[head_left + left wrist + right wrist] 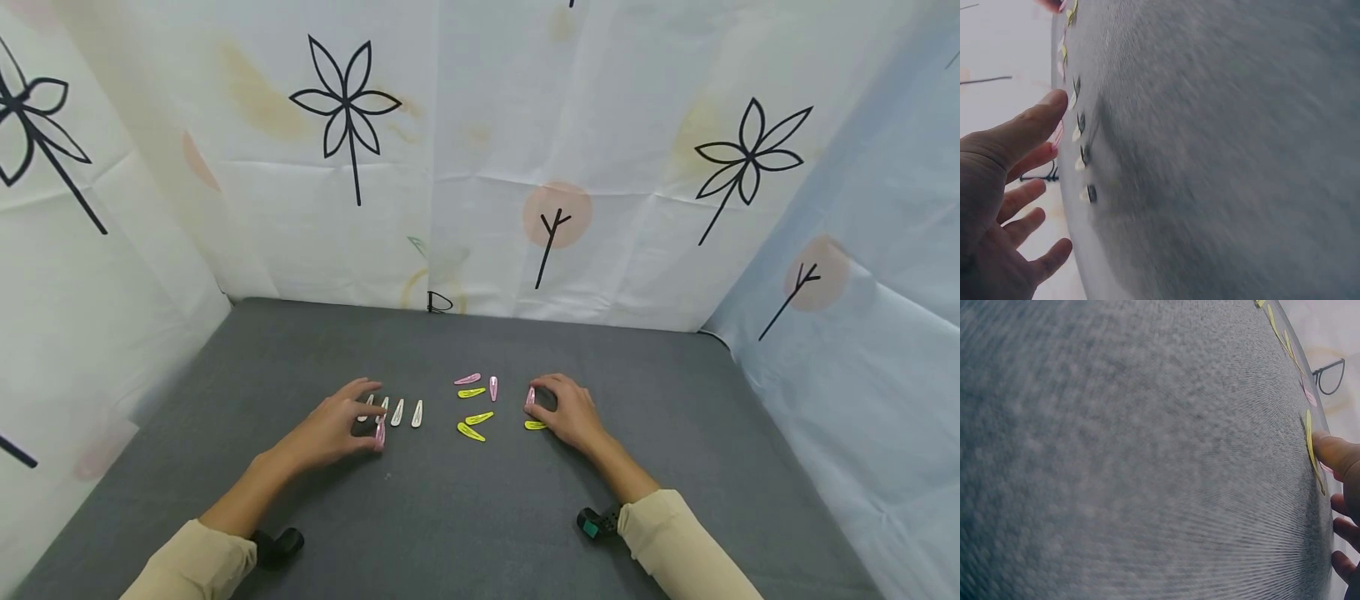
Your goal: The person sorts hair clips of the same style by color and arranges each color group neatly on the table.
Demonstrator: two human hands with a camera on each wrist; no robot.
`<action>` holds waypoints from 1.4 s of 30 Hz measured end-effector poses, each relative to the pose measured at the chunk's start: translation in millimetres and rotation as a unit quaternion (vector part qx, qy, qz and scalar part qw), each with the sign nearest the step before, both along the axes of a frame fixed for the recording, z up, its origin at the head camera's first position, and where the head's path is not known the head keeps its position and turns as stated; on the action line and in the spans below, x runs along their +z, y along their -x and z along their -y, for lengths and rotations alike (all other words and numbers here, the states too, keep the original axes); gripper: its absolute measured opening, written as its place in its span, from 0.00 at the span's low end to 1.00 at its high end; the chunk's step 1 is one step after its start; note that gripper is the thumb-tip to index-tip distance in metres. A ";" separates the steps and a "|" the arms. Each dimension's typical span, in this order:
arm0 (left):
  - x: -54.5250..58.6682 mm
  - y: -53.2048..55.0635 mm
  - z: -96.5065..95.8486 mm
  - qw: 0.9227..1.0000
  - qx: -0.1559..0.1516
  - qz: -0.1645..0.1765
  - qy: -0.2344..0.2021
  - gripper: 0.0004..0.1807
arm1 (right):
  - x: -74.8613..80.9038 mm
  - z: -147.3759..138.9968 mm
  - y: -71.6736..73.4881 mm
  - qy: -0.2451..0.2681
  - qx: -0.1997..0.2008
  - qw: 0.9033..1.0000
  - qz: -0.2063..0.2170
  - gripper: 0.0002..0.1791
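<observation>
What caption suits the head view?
Two hands each pinch a pink snap hair clip near white clips and yellow clips on a grey tabletop.

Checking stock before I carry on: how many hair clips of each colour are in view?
White clips: 4
Yellow clips: 4
Pink clips: 4, counting one in the left hand and one in the right hand
Total: 12

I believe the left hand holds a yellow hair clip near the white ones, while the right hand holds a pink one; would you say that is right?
Not quite: the hair clip in the left hand is pink, not yellow, as the head view shows; the rest stands.
</observation>
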State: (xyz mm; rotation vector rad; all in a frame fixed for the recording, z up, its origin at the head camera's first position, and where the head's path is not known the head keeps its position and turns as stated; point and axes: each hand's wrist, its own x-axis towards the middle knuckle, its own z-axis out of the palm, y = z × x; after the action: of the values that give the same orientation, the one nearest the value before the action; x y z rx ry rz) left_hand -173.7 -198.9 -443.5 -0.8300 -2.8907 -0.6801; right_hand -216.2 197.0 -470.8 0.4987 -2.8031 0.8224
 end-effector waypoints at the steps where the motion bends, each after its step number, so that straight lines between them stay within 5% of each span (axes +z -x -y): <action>1: -0.4 -2.3 4.1 1.000 0.002 -0.001 -0.002 0.27 | 0.0 0.1 -0.2 -0.001 0.000 1.000 0.000 0.24; 7: -4.0 -13.1 26.4 1.000 0.011 0.005 -0.012 0.28 | -0.9 0.2 0.4 -0.004 -0.002 1.000 -0.001 0.25; 15: -8.2 -13.9 41.2 0.999 0.013 0.041 -0.013 0.28 | -1.2 -0.3 0.0 -0.004 -0.006 1.000 0.003 0.25; 42: -10.5 -15.6 46.2 0.997 0.007 0.079 -0.015 0.29 | -1.6 -0.3 0.2 0.000 -0.006 1.000 -0.002 0.24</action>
State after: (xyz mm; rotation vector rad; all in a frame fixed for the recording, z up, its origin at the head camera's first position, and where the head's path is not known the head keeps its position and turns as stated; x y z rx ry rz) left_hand -158.0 -245.1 -454.0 -0.7859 -3.0125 -0.8208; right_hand -216.5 197.3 -472.4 0.4835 -2.7993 0.8181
